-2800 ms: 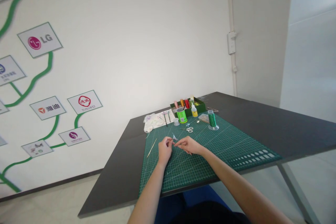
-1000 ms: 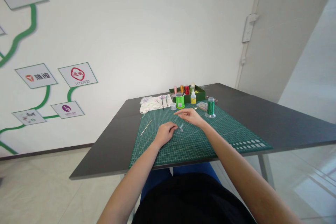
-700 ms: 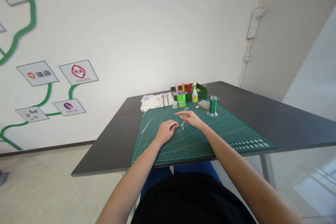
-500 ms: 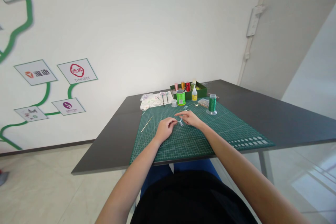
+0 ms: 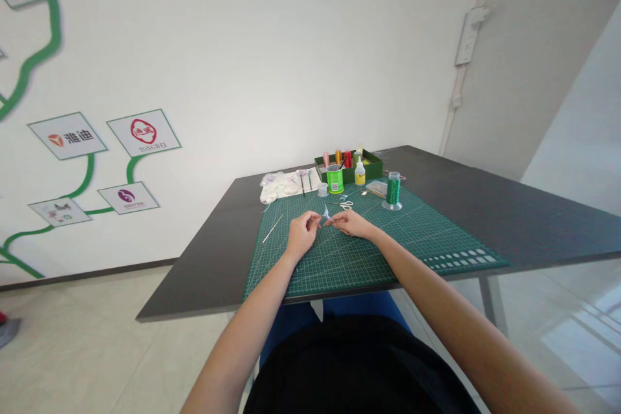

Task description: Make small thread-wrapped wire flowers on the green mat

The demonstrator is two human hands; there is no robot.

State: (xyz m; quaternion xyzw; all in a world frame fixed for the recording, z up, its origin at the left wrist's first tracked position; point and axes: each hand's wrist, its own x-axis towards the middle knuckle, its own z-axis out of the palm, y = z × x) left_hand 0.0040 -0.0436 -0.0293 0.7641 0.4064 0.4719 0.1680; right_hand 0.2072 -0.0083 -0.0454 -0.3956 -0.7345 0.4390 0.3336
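Over the green cutting mat [image 5: 339, 259], my two hands almost meet at the fingertips. Between them stands a small, pale blue-and-white piece [image 5: 326, 212], too tiny to identify. My right hand [image 5: 353, 224] pinches its lower end from the right. My left hand [image 5: 303, 233] is closed on the left side, thumb and fingertips together; whatever they hold is too small to make out. Just beyond the right fingers lie white-handled scissors [image 5: 346, 205]. A thin pale stick [image 5: 272, 229] rests on the mat left of my left hand.
Behind my hands stand a bright green can [image 5: 334, 181], a glue bottle [image 5: 359, 173] and a green box [image 5: 374, 171] of thread spools. A green thread spool [image 5: 393, 191] stands at the right. White paper [image 5: 291, 187] with brushes lies back left, near a small clear container [image 5: 323, 189].
The pale piece has moved slightly up and left and now points upward. My right index finger has come down from its stretched position into a pinch, uncovering the scissors.
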